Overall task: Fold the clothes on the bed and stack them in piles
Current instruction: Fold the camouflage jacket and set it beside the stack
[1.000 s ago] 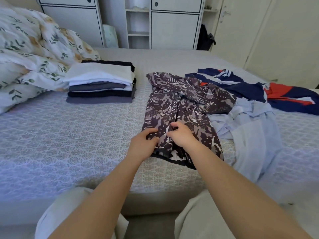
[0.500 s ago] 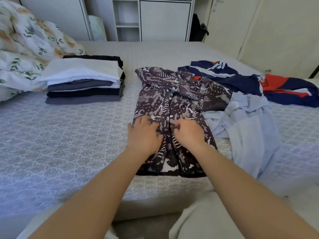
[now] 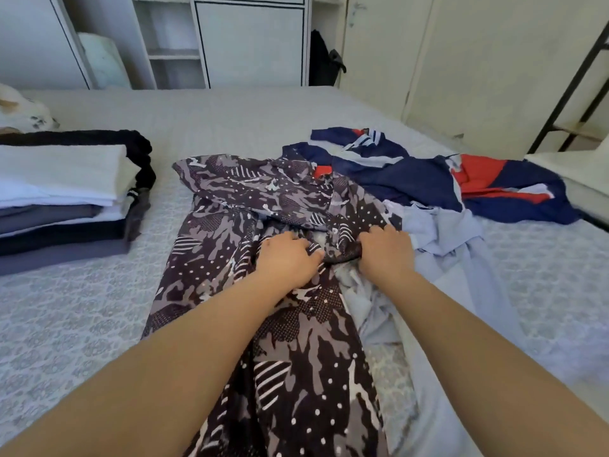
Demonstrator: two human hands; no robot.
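Both hands sat at the middle of the patterned shirt (image 3: pixel 250 225): the left hand (image 3: pixel 290 258) and the right hand (image 3: pixel 385 252) each had curled fingers bunching its cloth. The shirt lay lengthwise on the bed (image 3: pixel 82 308), beside a folded pile (image 3: pixel 66 192) and partly over a pale blue garment (image 3: pixel 461 258). It looked light, limp and slippery, so it was probably best gripped at seams or hem.

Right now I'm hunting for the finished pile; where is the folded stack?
In the head view the folded stack sits at the left edge of the bed, left of the patterned garment.
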